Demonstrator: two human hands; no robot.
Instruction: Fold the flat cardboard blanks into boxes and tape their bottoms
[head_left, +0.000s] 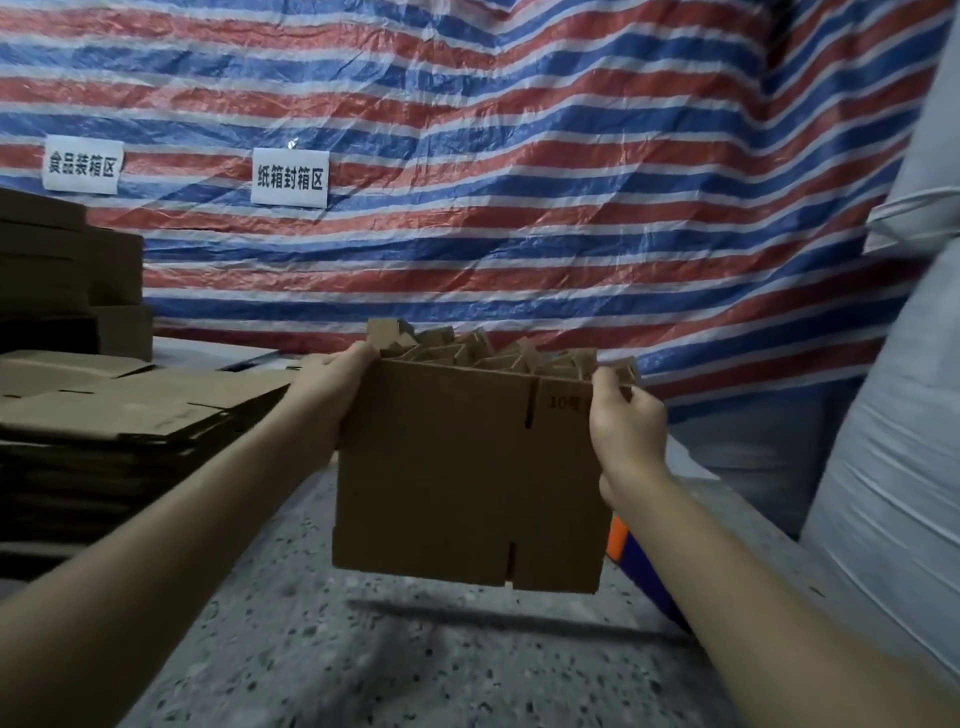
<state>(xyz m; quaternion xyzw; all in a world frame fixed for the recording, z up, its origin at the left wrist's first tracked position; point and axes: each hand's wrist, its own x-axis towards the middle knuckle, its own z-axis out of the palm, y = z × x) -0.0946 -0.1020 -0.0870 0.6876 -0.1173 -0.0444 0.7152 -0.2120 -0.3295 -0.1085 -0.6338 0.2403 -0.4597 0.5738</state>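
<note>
Both hands, left hand (332, 387) and right hand (626, 423), pinch the flat box (467, 467) by its top corners; loosened fingers could drop it.

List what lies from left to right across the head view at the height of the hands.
Stack of flat cardboard blanks → left hand → held cardboard blank → right hand → white wrapped bundle.

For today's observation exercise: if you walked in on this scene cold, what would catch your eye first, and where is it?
First the flat cardboard blank, held up in mid-frame above the speckled floor, the left hand and right hand gripping its upper corners. Behind it hangs a red, white and blue striped tarp bearing two white paper signs. At left lies a stack of more blanks.
</note>
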